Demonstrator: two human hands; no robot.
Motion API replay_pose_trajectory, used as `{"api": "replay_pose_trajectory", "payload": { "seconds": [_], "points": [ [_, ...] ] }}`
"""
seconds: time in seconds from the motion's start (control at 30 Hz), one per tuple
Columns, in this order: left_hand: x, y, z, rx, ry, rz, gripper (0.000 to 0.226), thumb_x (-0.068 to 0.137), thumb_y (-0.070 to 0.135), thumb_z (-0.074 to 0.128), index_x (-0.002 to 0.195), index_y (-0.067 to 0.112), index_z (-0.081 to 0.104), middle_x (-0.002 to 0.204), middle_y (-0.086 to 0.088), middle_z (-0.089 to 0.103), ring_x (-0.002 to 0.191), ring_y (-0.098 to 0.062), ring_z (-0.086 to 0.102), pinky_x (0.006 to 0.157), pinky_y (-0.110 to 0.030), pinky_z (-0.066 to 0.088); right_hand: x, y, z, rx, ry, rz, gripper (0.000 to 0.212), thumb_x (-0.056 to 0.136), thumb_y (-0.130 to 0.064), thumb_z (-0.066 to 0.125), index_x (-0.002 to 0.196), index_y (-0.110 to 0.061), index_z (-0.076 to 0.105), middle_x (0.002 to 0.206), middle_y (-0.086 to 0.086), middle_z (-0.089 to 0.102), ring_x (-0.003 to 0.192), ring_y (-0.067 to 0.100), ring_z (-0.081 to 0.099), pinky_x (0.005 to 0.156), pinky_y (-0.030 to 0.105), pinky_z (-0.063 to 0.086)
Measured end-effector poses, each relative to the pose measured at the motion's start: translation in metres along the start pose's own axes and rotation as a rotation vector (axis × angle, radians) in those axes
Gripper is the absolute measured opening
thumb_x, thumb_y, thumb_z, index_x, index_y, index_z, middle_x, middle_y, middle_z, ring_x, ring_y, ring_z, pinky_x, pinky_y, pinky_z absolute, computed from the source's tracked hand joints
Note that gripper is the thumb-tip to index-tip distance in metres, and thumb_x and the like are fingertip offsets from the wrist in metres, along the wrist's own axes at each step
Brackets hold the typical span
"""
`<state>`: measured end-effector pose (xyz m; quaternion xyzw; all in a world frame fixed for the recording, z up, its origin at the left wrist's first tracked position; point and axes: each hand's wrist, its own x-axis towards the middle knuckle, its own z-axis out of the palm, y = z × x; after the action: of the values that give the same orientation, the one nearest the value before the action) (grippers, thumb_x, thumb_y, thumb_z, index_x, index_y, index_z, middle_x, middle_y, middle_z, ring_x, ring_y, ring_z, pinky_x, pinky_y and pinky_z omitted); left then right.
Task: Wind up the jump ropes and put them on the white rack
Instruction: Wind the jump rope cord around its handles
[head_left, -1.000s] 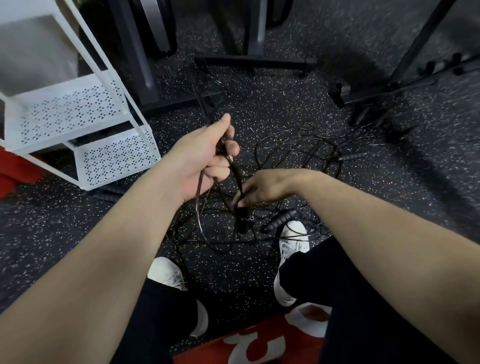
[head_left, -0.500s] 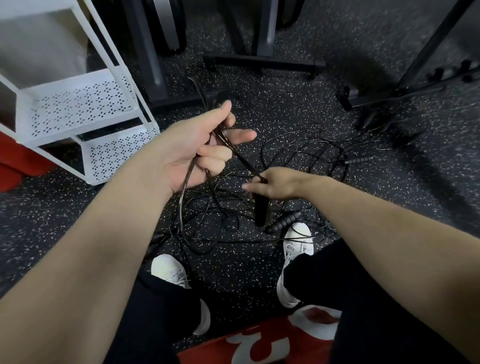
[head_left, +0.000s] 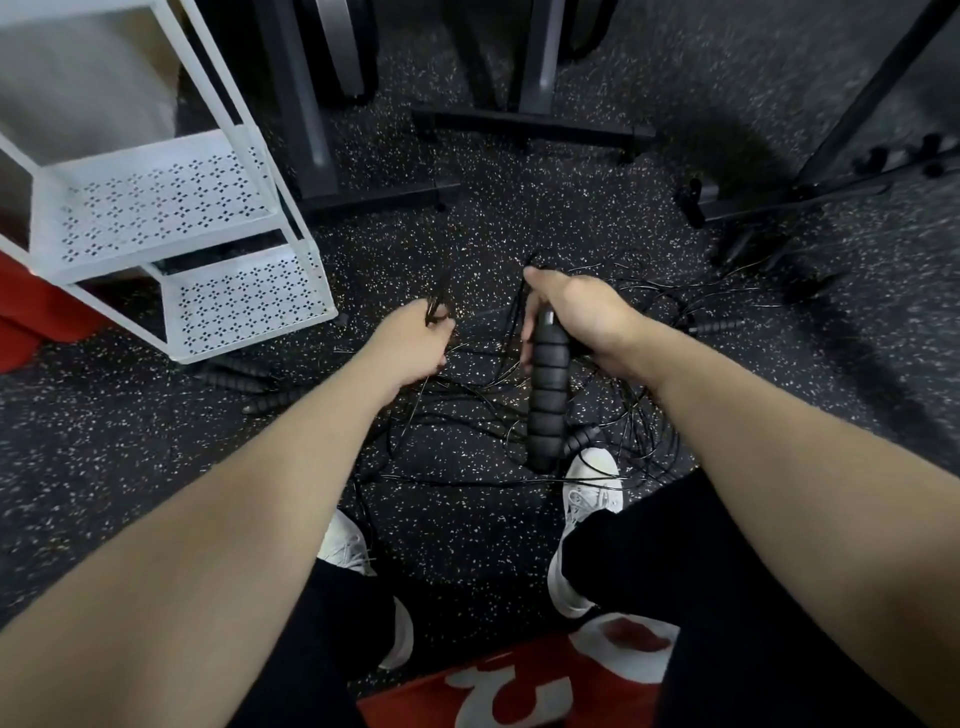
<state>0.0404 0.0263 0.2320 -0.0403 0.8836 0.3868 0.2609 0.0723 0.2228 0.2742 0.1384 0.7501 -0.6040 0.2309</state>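
A tangle of thin black jump ropes (head_left: 613, 415) lies on the speckled floor in front of my feet. My right hand (head_left: 582, 317) grips the top of a ribbed black handle (head_left: 545, 395), which hangs down toward my right shoe. My left hand (head_left: 410, 343) holds a bunch of black cord (head_left: 439, 301), with loops trailing below the fist. The white rack (head_left: 171, 208) with perforated shelves stands at the left, about a hand's width from my left hand.
More black handles lie under the rack's lower shelf (head_left: 249, 376) and at the right (head_left: 719, 326). Dark machine frames (head_left: 535, 124) stand behind the ropes. A red mat (head_left: 519, 686) lies at my feet, beside my white shoes (head_left: 592, 488).
Both hands have turned over and dropped lower. My right hand has lifted the ribbed handle up from the pile. My left hand has closed around the cord it held loosely.
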Motion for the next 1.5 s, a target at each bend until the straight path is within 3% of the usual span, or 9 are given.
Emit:
{"api": "replay_pose_trajectory", "payload": {
  "seconds": [0.13,0.23,0.37,0.63,0.77,0.93,1.07,1.3,1.5],
  "points": [
    [0.003,-0.014,0.027,0.186,0.02,-0.033,0.087,0.098,0.014,0.063,0.164,0.029,0.008,0.169,-0.011,0.015,0.136,-0.034,0.049,0.1,-0.043,0.053,-0.005,-0.005,-0.002,0.221,-0.036,0.015,0.06,0.105,-0.036,0.045,0.055,-0.008,0.062,0.058,0.02,0.064,0.053,0.031,0.064,0.065,0.04,0.059],
    [-0.01,-0.016,0.048,-0.007,-0.227,0.108,0.057,0.096,0.003,0.06,0.144,0.029,0.044,0.149,-0.011,0.05,0.098,-0.019,0.059,0.067,-0.025,0.045,-0.008,-0.01,-0.004,0.354,-0.033,0.015,0.058,0.104,-0.034,0.047,0.053,-0.008,0.058,0.053,0.017,0.06,0.049,0.028,0.059,0.06,0.035,0.057],
    [-0.026,-0.013,0.068,-0.093,-0.626,0.149,0.06,0.093,0.008,0.066,0.133,0.038,0.033,0.127,0.007,0.057,0.114,-0.012,0.055,0.096,-0.031,0.043,-0.013,-0.015,-0.011,0.569,-0.03,0.066,0.046,0.099,-0.031,0.053,0.057,-0.01,0.049,0.051,0.009,0.051,0.046,0.022,0.05,0.055,0.03,0.054],
    [-0.027,-0.022,0.085,-0.113,-0.394,0.179,0.031,0.097,0.031,0.069,0.125,0.025,0.055,0.119,0.005,0.068,0.111,-0.013,0.063,0.084,-0.024,0.045,-0.019,-0.017,-0.027,0.861,-0.048,0.138,0.05,0.09,-0.043,0.064,0.053,-0.015,0.045,0.053,0.002,0.045,0.049,0.018,0.048,0.084,0.046,0.06],
    [-0.026,-0.017,0.073,-0.553,-0.302,-0.006,0.01,0.101,0.024,0.062,0.11,0.026,0.06,0.105,-0.001,0.074,0.096,-0.023,0.069,0.08,-0.034,0.05,-0.023,-0.016,-0.044,0.687,-0.032,0.139,0.048,0.089,-0.045,0.065,0.054,-0.018,0.046,0.072,0.002,0.061,0.08,0.022,0.064,0.101,0.061,0.046],
    [-0.038,0.005,0.061,-0.93,-0.235,-0.156,0.027,0.102,0.034,0.059,0.117,0.012,0.06,0.105,-0.017,0.069,0.078,-0.028,0.071,0.081,-0.052,0.062,-0.02,-0.007,-0.041,0.601,0.114,0.199,0.026,0.087,-0.034,0.071,0.073,-0.021,0.055,0.09,0.0,0.064,0.093,0.023,0.054,0.099,0.051,0.045],
    [-0.052,0.023,0.053,-1.0,-0.202,-0.223,0.026,0.098,0.04,0.061,0.105,0.015,0.066,0.083,-0.002,0.07,0.062,-0.017,0.068,0.059,-0.029,0.056,-0.022,-0.003,-0.028,0.602,0.134,0.227,0.022,0.089,-0.025,0.072,0.082,-0.017,0.052,0.103,0.007,0.059,0.091,0.025,0.062,0.094,0.049,0.053],
    [-0.082,0.033,0.054,-0.95,-0.233,-0.184,0.023,0.101,0.039,0.061,0.117,0.023,0.062,0.112,-0.008,0.07,0.094,-0.028,0.072,0.068,-0.041,0.062,-0.037,0.007,-0.007,0.724,0.237,0.212,0.016,0.092,-0.02,0.069,0.101,-0.014,0.056,0.102,0.015,0.06,0.058,0.019,0.057,0.053,0.029,0.055],
    [-0.115,0.042,0.054,-0.947,-0.281,-0.101,0.032,0.101,0.043,0.062,0.128,0.027,0.058,0.121,-0.005,0.075,0.101,-0.022,0.074,0.077,-0.04,0.062,-0.058,0.016,0.012,0.787,0.28,0.224,0.017,0.091,-0.024,0.071,0.095,-0.009,0.064,0.073,0.01,0.068,0.058,0.022,0.066,0.058,0.032,0.06]
  ]
}}
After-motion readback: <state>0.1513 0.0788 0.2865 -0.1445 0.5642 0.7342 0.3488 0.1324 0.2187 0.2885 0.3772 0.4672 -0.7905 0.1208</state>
